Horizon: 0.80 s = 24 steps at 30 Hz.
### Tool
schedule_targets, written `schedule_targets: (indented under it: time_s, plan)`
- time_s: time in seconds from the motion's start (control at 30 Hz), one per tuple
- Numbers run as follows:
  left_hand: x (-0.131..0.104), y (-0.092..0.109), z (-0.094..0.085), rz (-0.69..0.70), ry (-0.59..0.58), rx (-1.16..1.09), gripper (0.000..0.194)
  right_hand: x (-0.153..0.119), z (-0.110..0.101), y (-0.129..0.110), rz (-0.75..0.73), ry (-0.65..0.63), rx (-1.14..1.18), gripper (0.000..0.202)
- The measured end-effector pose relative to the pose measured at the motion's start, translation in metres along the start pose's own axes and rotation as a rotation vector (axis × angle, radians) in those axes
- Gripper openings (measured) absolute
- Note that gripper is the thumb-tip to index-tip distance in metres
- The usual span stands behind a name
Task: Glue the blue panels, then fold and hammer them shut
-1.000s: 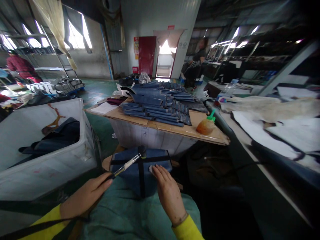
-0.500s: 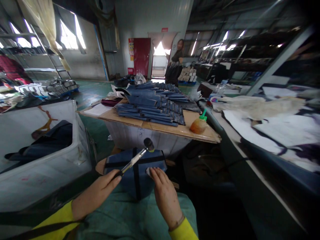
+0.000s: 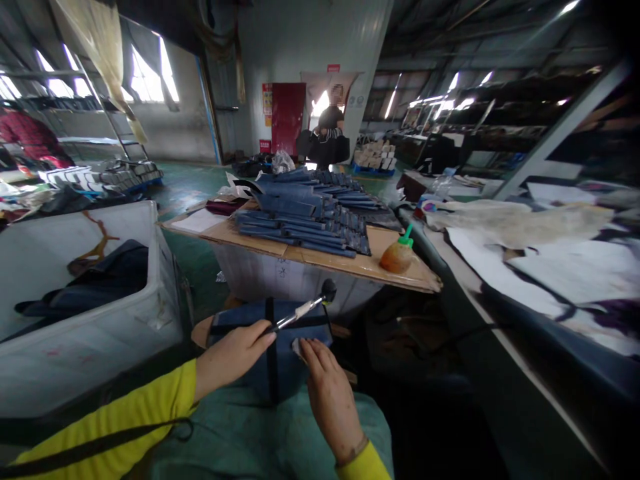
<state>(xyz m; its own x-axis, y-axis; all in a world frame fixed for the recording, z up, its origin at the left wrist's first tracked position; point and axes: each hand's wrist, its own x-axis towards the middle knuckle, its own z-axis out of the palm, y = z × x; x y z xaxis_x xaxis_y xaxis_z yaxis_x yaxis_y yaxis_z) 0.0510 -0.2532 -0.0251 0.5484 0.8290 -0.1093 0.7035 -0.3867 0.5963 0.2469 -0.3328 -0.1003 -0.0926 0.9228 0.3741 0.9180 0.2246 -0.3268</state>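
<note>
My left hand is closed round the handle of a hammer with a dark head, held above a blue panel crossed by black straps. The panel lies over a wooden board at my lap. My right hand rests on the panel's right side, fingers together and bent down. A small whitish piece pokes out at its fingertips; its kind is too small to tell.
Ahead, stacked blue pieces and an orange-brown bottle with green nozzle sit on cardboard. A white bin stands left, a cluttered worktable right. A person is near the doorway.
My left hand and the hammer have moved right, with the hammer head now beyond the panel's right end. My right hand stays nearly in place. The far person has moved left before the doorway.
</note>
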Motion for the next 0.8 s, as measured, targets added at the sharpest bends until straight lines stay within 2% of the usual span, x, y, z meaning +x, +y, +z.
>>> schedule_targets:
  time_s: [0.07,0.2,0.37,0.5,0.6,0.73,0.8]
  plan:
    - [-0.006,0.0,-0.001,-0.002,0.012,-0.016,0.037,-0.002,0.001,0.002,-0.008,0.006,0.0,0.06]
    - [-0.029,-0.007,-0.005,-0.062,-0.057,-0.015,0.035,-0.003,0.004,0.005,-0.025,0.002,0.004,0.056]
    - [-0.069,-0.025,-0.016,-0.158,0.05,-0.057,0.037,-0.002,0.01,0.01,-0.053,0.01,-0.004,0.057]
    - [-0.108,-0.052,-0.026,-0.274,0.048,-0.041,0.038,-0.002,0.012,0.013,-0.082,0.012,0.011,0.058]
    - [-0.136,-0.072,-0.031,-0.32,0.133,-0.054,0.039,-0.001,0.012,0.015,-0.081,0.019,0.006,0.058]
    - [-0.158,-0.088,-0.037,-0.369,0.178,-0.049,0.035,0.002,0.012,0.016,-0.077,0.008,0.009,0.059]
    - [-0.165,-0.095,-0.04,-0.384,0.262,-0.011,0.033,0.002,0.012,0.017,-0.083,0.0,0.011,0.059]
